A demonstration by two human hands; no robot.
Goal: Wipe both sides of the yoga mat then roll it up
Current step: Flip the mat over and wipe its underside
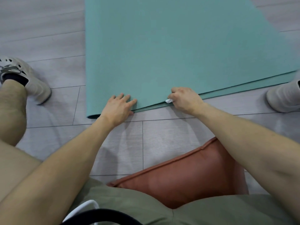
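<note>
A teal yoga mat (170, 51) lies on the grey floor, folded over so that two layers show along its near edge. My left hand (119, 108) pinches that near edge, fingers flat on top and thumb underneath. My right hand (185, 99) grips the upper layer's edge a little to the right. A small white wad, a wipe or tissue (169, 100), sticks out of its fist. The mat's far end runs out of view at the top.
My two feet in pale shoes sit either side of the mat, the left shoe (27, 78) and the right shoe (284, 96). A rust-red cushion (186, 174) lies on the grey plank floor (162, 137) between me and the mat.
</note>
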